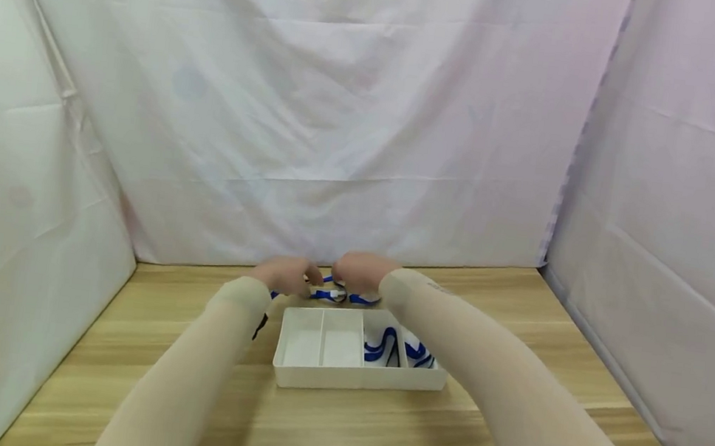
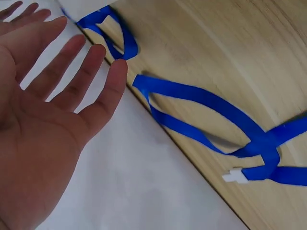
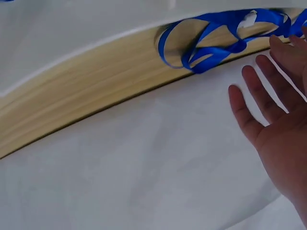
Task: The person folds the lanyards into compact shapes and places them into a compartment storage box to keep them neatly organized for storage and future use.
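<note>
We had our left hand (image 2: 50, 127), fingers (image 2: 109, 96) extended, near a looped blue strap (image 2: 204, 97) with white clip (image 2: 236, 176) on the wood surface (image 2: 240, 48).

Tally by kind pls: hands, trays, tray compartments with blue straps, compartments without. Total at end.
Hands: 2 (left hand, right hand)
White tray: 1
Compartments with blue straps: 2
Compartments without: 2
Total: 7
Straps themselves uncounted: overlapping, partly hidden.

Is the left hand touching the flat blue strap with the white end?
Apart; the left wrist view shows clear space between the left hand and the strap.
</note>
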